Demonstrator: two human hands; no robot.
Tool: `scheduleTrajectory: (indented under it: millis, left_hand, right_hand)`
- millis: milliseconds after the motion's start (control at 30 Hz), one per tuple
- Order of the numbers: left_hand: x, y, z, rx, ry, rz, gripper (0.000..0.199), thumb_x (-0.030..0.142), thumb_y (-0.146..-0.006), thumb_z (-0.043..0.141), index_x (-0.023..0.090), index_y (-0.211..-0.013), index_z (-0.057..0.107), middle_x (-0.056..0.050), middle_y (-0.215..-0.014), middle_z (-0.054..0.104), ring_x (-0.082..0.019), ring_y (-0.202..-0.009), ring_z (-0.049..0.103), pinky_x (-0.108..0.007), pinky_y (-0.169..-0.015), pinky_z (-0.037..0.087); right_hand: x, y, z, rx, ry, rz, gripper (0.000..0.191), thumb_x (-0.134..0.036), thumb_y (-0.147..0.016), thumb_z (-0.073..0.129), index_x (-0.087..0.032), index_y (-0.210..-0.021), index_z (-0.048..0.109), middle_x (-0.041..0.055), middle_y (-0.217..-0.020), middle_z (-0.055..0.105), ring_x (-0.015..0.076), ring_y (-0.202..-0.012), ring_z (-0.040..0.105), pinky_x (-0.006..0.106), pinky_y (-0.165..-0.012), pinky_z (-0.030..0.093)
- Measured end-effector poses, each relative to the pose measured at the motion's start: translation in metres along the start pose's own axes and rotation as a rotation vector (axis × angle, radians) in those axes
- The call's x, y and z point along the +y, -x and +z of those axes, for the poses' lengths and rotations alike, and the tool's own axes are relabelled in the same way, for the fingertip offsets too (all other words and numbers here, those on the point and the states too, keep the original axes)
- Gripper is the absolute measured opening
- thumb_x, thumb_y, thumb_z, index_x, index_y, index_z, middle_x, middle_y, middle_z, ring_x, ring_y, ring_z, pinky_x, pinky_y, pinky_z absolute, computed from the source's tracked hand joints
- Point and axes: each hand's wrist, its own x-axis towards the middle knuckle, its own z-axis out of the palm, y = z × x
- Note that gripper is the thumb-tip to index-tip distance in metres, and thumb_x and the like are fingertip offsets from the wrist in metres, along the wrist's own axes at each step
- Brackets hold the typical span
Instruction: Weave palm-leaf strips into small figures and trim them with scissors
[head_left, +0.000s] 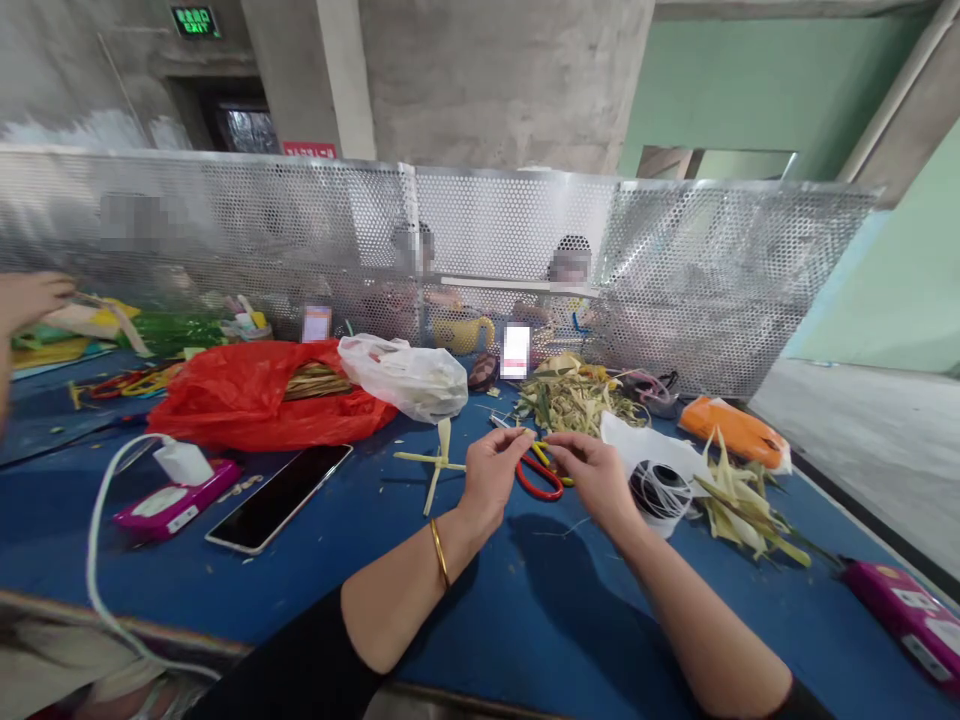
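We had soft, moderately bright light; a broad, blurry-edged shadow [581, 570] spread over the blue table [480, 625] nearer us than the right hand [592, 475]. We saw pale glare on the perforated screen [517, 205], 1 upright phone [516, 345] burnt out to white, pixelated patches [570, 268], and wide-angle stretching towards the edges.

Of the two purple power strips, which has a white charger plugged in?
The left power strip, beside the flat phone, holds the white charger; the right power strip shows none.

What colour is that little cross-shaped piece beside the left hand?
The cross-shaped piece is pale yellow, best seen in the head view.
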Motion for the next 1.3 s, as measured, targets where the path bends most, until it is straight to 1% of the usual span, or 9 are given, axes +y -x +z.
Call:
scheduleTrajectory:
  millis: [67,133,200,267,533,800,933,1133,1300]
  left_hand:
    - [0.004,-0.001,-0.009,-0.054,0.02,-0.126,0.007,0.022,-0.074,0.069,0.015,-0.075,0.071,-0.003,-0.076,0.072,-0.014,-0.074,0.065,-0.025,-0.076,0.05]
    - [0.005,-0.001,-0.019,-0.146,0.065,-0.376,0.009,0.022,-0.078,0.067,0.014,-0.074,0.068,-0.006,-0.078,0.073,-0.014,-0.071,0.067,-0.025,-0.073,0.051]
    - [0.003,0.0,-0.028,-0.22,0.096,-0.668,0.01,0.021,-0.08,0.066,0.013,-0.074,0.067,-0.007,-0.076,0.072,-0.014,-0.067,0.067,-0.025,-0.068,0.053]
    - [-0.002,0.003,-0.034,-0.24,0.1,-0.772,0.01,0.019,-0.081,0.066,0.013,-0.073,0.066,-0.006,-0.072,0.071,-0.012,-0.062,0.065,-0.024,-0.064,0.053]
    - [-0.01,0.013,-0.032,-0.385,0.002,-0.547,0.011,0.023,-0.077,0.071,0.013,-0.078,0.07,-0.007,-0.074,0.072,-0.01,-0.061,0.064,-0.02,-0.062,0.05]
    - [-0.007,0.008,-0.036,-0.387,-0.021,-0.562,0.016,0.029,-0.08,0.067,0.014,-0.076,0.065,-0.008,-0.079,0.072,-0.013,-0.068,0.067,-0.022,-0.062,0.049]
    - [-0.008,0.008,-0.037,-0.429,-0.053,-0.587,0.016,0.03,-0.08,0.066,0.014,-0.077,0.065,-0.008,-0.084,0.071,-0.014,-0.073,0.067,-0.02,-0.058,0.047]
    - [-0.012,0.012,-0.038,-0.623,-0.073,-0.664,0.022,0.033,-0.069,0.075,0.014,-0.07,0.064,-0.003,-0.073,0.068,-0.008,-0.057,0.058,-0.016,-0.04,0.026]
    - [-0.015,0.012,-0.04,-0.764,0.073,-0.878,0.021,0.031,-0.069,0.076,0.014,-0.074,0.065,-0.007,-0.083,0.071,-0.012,-0.071,0.065,-0.015,-0.043,0.031]
  right_hand:
    - [-0.006,0.004,-0.015,-0.006,0.278,-0.159,0.012,-0.03,-0.069,0.068,-0.021,-0.076,0.072,0.0024,-0.076,0.068,0.0167,-0.068,0.058,0.028,-0.066,0.045]
    - [-0.009,0.011,-0.029,-0.08,0.609,-0.265,0.012,-0.026,-0.075,0.061,-0.022,-0.079,0.071,0.0029,-0.081,0.068,0.0181,-0.074,0.06,0.029,-0.069,0.044]
    - [-0.007,0.019,-0.038,-0.217,0.862,-0.242,0.013,-0.022,-0.077,0.059,-0.022,-0.082,0.071,0.0029,-0.086,0.068,0.0178,-0.076,0.06,0.028,-0.07,0.043]
    - [0.0,0.025,-0.042,-0.344,1.024,-0.166,0.015,-0.018,-0.076,0.061,-0.022,-0.086,0.07,0.0028,-0.092,0.066,0.0163,-0.075,0.06,0.027,-0.068,0.042]
    - [0.027,0.025,-0.037,-0.485,1.125,-0.115,0.009,-0.013,-0.079,0.058,-0.019,-0.074,0.062,0.0012,-0.086,0.06,0.0135,-0.072,0.057,0.023,-0.065,0.038]
    - [0.021,0.04,-0.02,-0.378,1.195,-0.115,0.011,-0.018,-0.094,0.038,-0.02,-0.093,0.049,0.0,-0.072,0.063,0.0153,-0.062,0.058,0.024,-0.056,0.034]
    - [0.019,0.053,-0.01,-0.377,1.383,-0.339,0.011,-0.013,-0.093,0.04,-0.018,-0.09,0.049,0.0039,-0.074,0.064,0.0174,-0.063,0.059,0.026,-0.054,0.031]
    - [0.016,0.079,0.005,-0.42,1.385,-0.7,0.016,-0.008,-0.092,0.04,-0.017,-0.088,0.051,0.0052,-0.077,0.063,0.0175,-0.067,0.058,0.028,-0.061,0.038]
    - [0.018,0.102,0.02,-0.577,1.39,-0.839,0.021,-0.009,-0.095,0.037,-0.017,-0.085,0.054,0.0054,-0.078,0.063,0.0183,-0.071,0.058,0.031,-0.069,0.042]
